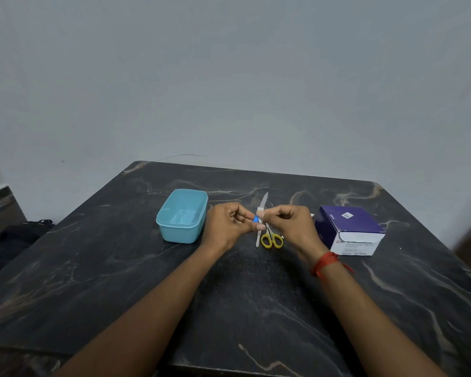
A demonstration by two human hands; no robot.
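Over the middle of the dark marble table [229, 295], my left hand [229, 224] and my right hand [291, 224] together pinch a small blue and white sachet [257, 216], one hand on each side of it. Below the sachet lie yellow-handled scissors [272, 240] and a thin metal nail file [262, 205] that points away from me. My right wrist wears a red thread.
A light blue plastic tub [182, 216], open and with nothing visible inside, stands left of my hands. A purple and white box [350, 229] of swabs stands to the right. Behind the table is a plain grey wall. A dark bag [19, 235] lies on the floor at left.
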